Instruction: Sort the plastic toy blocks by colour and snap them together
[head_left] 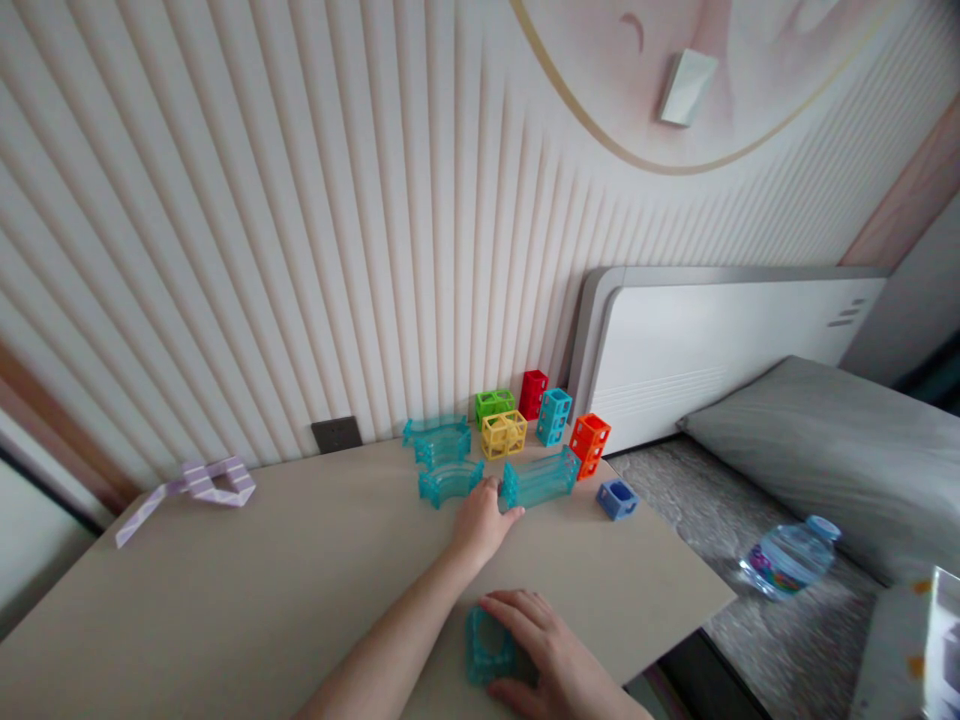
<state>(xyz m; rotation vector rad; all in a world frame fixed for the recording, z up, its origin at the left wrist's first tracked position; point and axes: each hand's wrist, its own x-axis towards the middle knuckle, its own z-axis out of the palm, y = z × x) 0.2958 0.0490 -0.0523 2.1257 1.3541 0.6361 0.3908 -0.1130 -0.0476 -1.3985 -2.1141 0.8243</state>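
Note:
My left hand reaches to the near left end of a long, see-through teal track piece. Its thumb and fingers close around that end. Just left of these fingers lies a curved teal track piece, with more teal track pieces behind it. Closer to me, my right hand grips a square teal block with a round opening from its right side, fingers over the far edge and thumb at the near edge. The block's right part is hidden by the hand.
Green, yellow, red, light blue and orange blocks stand at the table's back. A blue block sits near the right edge. A purple-white folded toy lies left; a bottle rests on the bed.

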